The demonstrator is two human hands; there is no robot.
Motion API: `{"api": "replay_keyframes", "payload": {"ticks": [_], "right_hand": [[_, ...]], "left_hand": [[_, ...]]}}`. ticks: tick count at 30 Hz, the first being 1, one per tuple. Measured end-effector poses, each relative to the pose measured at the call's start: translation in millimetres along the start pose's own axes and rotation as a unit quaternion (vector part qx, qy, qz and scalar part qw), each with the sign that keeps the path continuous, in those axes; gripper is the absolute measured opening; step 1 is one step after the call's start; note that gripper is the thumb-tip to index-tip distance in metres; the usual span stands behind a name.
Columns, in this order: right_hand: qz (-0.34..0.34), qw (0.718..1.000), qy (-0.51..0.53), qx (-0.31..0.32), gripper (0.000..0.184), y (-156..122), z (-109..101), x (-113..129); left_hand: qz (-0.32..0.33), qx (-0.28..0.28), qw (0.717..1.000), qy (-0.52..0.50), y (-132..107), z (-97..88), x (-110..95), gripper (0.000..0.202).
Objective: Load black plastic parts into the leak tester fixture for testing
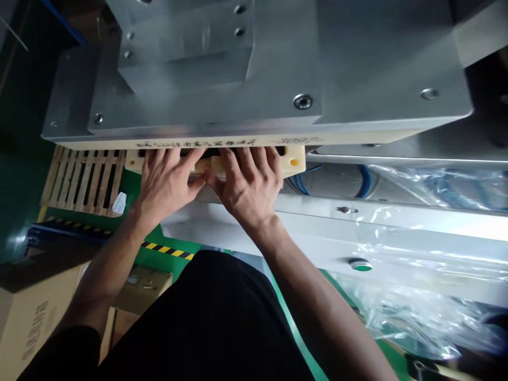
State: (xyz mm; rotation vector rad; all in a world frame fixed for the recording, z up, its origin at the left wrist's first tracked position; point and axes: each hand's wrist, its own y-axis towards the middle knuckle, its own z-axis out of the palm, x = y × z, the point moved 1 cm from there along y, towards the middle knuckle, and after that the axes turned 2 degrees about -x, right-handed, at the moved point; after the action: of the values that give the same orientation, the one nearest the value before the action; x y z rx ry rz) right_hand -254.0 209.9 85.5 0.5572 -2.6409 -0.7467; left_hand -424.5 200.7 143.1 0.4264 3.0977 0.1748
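Observation:
My left hand (pixel 169 177) lies over the left half of a cream-coloured fixture block (pixel 294 161), its fingers stretched forward and spread. My right hand (pixel 250 182) rests over the middle and right of the same block, its fingers also extended forward. The two thumbs nearly meet at the block's front edge. Something dark (pixel 184 152) shows in the recess between the hands; its kind cannot be made out. Fingertips of both hands are hidden beneath a large grey metal machine head (pixel 222 106), whose cream lower plate (pixel 337 138) carries handwriting.
A white machine front (pixel 317 227) with a green button (pixel 361 265) runs to the right. Clear plastic film (pixel 420 312) hangs over it, near blue tubing (pixel 364 180). At left are a wooden pallet (pixel 83 180) and cardboard boxes (pixel 39 312) on the green floor.

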Motion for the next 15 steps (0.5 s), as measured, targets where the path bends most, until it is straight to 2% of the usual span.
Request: {"api": "replay_keyframes", "payload": {"ticks": [5, 11, 15], "right_hand": [[0.005, 0.999, -0.022, -0.028, 0.050, 1.6, -0.9, 1.8], [-0.016, 0.997, -0.028, -0.066, 0.049, 0.5, 0.1, 0.9], [0.011, 1.000, 0.002, -0.011, 0.049, 0.2, 0.5, 2.3]], "left_hand": [[-0.004, 0.009, 1.000, 0.001, 0.7, 0.0, -1.5, 0.062], [0.000, -0.013, 1.000, -0.012, -1.5, 2.9, -1.0, 0.060], [0.003, -0.010, 1.000, -0.019, 1.4, 2.8, 0.0, 0.059]]}}
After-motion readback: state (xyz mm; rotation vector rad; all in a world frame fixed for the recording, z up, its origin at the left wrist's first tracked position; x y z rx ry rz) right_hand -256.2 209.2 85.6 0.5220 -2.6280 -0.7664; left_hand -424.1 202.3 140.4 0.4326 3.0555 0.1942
